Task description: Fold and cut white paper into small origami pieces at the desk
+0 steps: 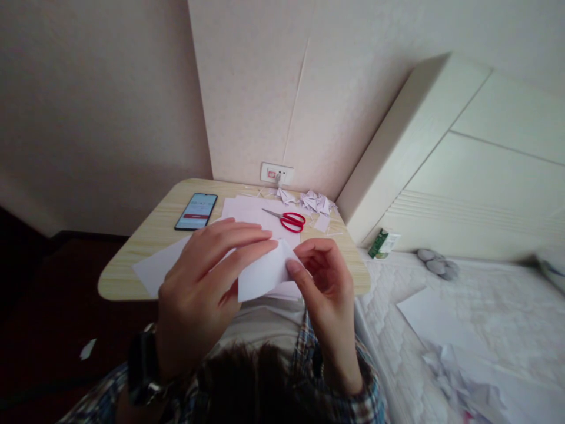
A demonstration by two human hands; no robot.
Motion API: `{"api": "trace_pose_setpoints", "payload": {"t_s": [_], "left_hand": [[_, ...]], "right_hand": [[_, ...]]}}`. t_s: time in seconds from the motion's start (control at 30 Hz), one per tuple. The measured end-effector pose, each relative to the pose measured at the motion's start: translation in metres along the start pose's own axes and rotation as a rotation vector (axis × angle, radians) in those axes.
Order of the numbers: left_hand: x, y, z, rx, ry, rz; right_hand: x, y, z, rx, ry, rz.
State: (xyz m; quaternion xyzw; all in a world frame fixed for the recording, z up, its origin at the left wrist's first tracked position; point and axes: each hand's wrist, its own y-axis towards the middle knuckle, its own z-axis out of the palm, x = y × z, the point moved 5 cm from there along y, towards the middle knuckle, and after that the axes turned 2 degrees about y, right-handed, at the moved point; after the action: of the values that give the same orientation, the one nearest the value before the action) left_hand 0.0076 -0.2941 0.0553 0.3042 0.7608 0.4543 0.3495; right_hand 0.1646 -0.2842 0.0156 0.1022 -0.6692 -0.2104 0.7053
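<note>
My left hand (pixel 207 282) and my right hand (pixel 326 288) both pinch a small white piece of paper (pixel 265 274) above the near edge of a small wooden table (pixel 145 235). The left fingers lie along its top edge; the right thumb and fingers grip its right corner. Under my hands lie larger white sheets (pixel 247 212). Red-handled scissors (pixel 286 221) rest on those sheets just beyond my hands. A heap of small folded paper pieces (pixel 315 203) sits at the back right of the table.
A phone (pixel 196 211) with its screen lit lies at the table's back left. A wall socket (pixel 276 174) is behind it. A bed (pixel 463 330) on the right carries loose paper (pixel 428 315), a green carton (pixel 383 243) and a grey toy (pixel 436 263).
</note>
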Motion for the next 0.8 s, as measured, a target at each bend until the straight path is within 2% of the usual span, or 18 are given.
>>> {"api": "trace_pose_setpoints", "payload": {"t_s": [0.23, 0.33, 0.6, 0.8], "left_hand": [[-0.0017, -0.0036, -0.0001, -0.035, 0.056, -0.003], [-0.0001, -0.0049, -0.0003, -0.063, 0.061, -0.051], [0.0031, -0.0029, 0.0021, -0.044, -0.010, -0.185], [-0.0010, -0.0029, 0.0036, -0.128, -0.025, -0.210]], "right_hand": [[0.0029, -0.0013, 0.0016, 0.014, -0.016, 0.000], [0.0049, -0.0026, 0.0029, 0.022, -0.025, -0.004], [0.0055, -0.0046, 0.0053, 0.034, -0.029, -0.005], [0.0083, -0.0063, 0.0071, 0.021, -0.019, -0.022]]}}
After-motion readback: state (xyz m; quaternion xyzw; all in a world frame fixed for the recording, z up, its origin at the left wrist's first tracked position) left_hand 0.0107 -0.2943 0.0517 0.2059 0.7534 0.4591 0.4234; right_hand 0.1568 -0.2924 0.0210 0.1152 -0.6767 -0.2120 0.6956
